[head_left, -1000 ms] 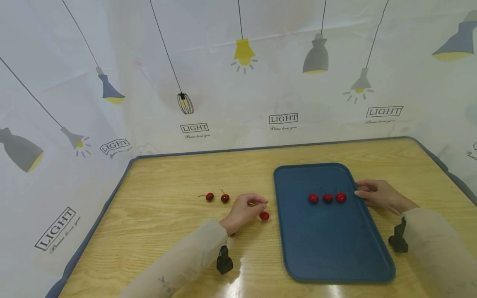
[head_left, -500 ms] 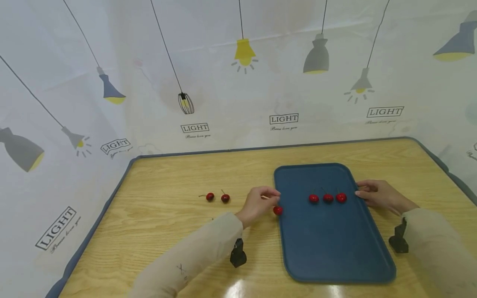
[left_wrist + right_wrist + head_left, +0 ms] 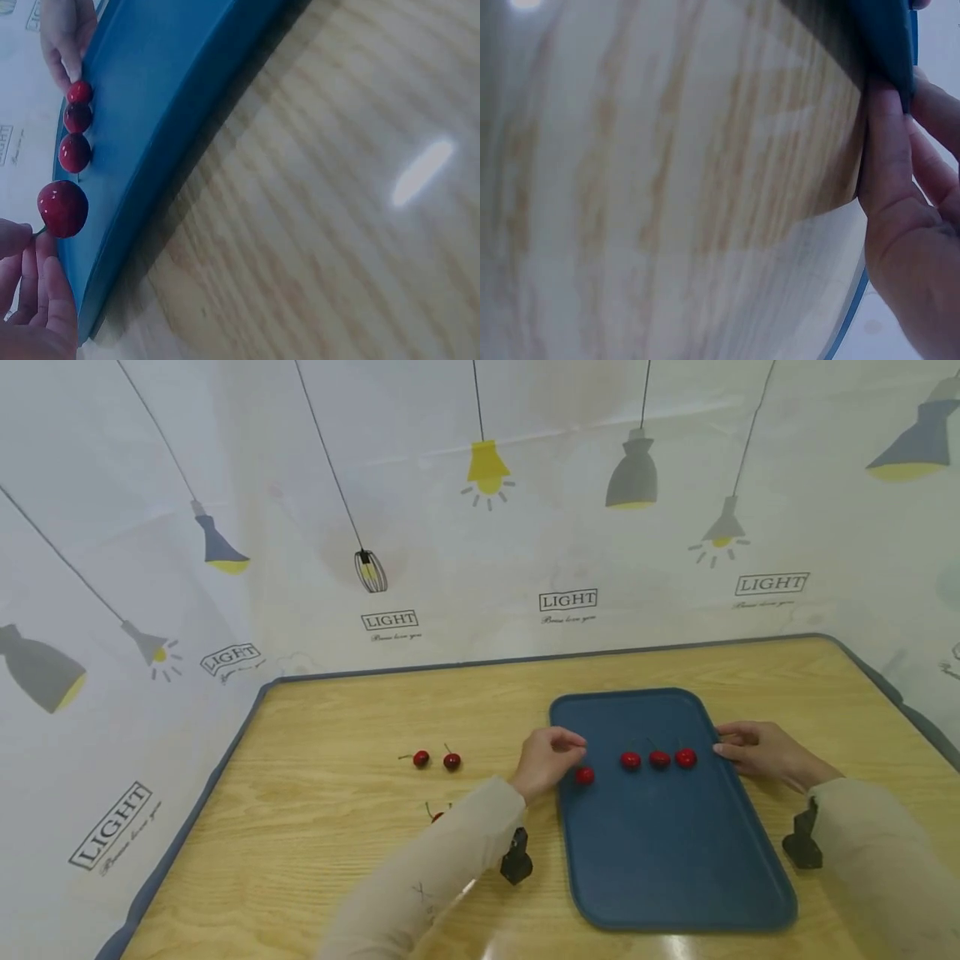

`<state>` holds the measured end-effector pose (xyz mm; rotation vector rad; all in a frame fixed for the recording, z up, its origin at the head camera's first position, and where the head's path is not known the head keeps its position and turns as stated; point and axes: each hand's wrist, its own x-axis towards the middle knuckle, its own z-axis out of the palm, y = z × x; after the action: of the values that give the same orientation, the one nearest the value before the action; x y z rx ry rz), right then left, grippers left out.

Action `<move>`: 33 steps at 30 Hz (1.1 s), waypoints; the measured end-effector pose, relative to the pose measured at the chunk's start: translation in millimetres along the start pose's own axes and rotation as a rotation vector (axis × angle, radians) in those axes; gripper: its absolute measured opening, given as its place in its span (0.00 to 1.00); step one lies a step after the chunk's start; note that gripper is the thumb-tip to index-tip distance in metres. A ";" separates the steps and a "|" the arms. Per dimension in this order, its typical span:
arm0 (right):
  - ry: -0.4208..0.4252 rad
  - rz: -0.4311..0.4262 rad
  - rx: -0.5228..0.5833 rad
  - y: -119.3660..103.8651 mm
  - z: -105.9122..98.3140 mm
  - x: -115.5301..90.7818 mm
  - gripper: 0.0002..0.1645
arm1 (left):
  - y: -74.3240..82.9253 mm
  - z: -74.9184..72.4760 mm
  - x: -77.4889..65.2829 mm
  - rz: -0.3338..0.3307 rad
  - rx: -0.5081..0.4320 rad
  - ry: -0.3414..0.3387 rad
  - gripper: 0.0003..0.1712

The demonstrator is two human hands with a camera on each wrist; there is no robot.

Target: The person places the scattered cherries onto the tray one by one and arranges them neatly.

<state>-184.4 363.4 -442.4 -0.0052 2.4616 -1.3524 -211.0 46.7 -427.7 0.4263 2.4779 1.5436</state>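
Note:
My left hand [image 3: 546, 762] pinches the thin stem of a red cherry [image 3: 585, 775] between thumb and fingertips. In the left wrist view the cherry [image 3: 63, 208] hangs out from the fingertips, over the left side of the blue tray [image 3: 667, 852]. Three more red cherries lie in a row on the tray, with a middle one [image 3: 659, 760] between its two neighbours. My right hand [image 3: 768, 755] grips the tray's right rim. Seen from the right wrist, thumb and fingers [image 3: 891, 142] close around that rim from both sides.
Two dark red cherries with stems, one on the left [image 3: 421, 759] and one on the right [image 3: 452, 762], lie on the wooden table [image 3: 337, 718]. Another cherry [image 3: 438, 817] shows partly behind the left sleeve [image 3: 442, 868]. A white lamp-print sheet [image 3: 480, 543] surrounds the table.
My left hand has moved right with the cherry, from the table across the tray's left rim to over the tray. A cherry behind the left sleeve has come into view. The right hand stays put.

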 end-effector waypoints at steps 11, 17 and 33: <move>0.000 0.006 -0.012 -2.4 -1.2 0.1 0.38 | 3.2 12.1 16.5 0.007 0.097 0.066 0.03; -0.005 0.004 -0.007 -0.4 -2.0 -0.3 0.38 | 10.5 18.1 20.8 0.004 0.139 0.079 0.04; -0.012 0.001 0.004 -2.5 -1.2 -0.8 0.38 | 6.1 25.6 27.2 -0.054 0.128 0.083 0.04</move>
<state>-184.4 363.2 -439.5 -0.0110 2.4492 -1.3531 -227.8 80.1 -433.7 0.3181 2.6385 1.4156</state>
